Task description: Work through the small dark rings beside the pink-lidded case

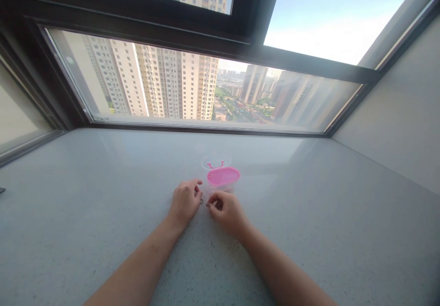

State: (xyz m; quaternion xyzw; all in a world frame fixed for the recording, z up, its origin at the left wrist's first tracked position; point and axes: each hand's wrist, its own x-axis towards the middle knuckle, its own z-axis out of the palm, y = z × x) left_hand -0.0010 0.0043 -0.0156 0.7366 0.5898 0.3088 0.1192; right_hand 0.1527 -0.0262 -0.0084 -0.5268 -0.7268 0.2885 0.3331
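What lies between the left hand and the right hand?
In the head view, a small dark ring shows between the left hand and right hand, nearer the left; whether it is held, I cannot tell.

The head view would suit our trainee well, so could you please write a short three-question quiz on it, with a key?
1. True or false: the pink handle lies beyond the pink oval piece.
2. Which shows through the window: A) tall buildings, B) a beach, C) ships?
3. What small dark thing shows between the left hand and right hand?
Key: 1 true; 2 A; 3 a ring-like thing.
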